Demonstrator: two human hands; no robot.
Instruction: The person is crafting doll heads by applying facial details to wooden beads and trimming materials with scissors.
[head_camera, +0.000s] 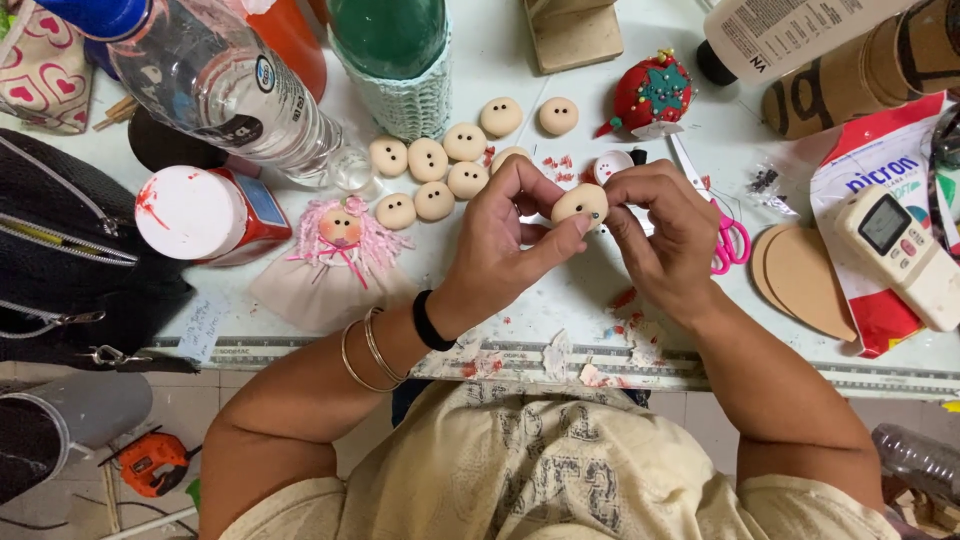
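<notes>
Beige little doll head (579, 203) is pinched between both hands just above the white table (560, 290), near its front edge. Left hand (500, 235) grips it with thumb and fingertips closed on its side; right hand (665, 235) has its fingertips pressed together on the face by the black eyes. My guess is a slip could smudge or knock an eye off, since the grip is so small. Farther back sit a pink-haired doll (340, 240), pink scissors (728, 245), a bunch of finished heads (440, 165), a clear water bottle (225, 85) and a red pincushion (652, 95).
</notes>
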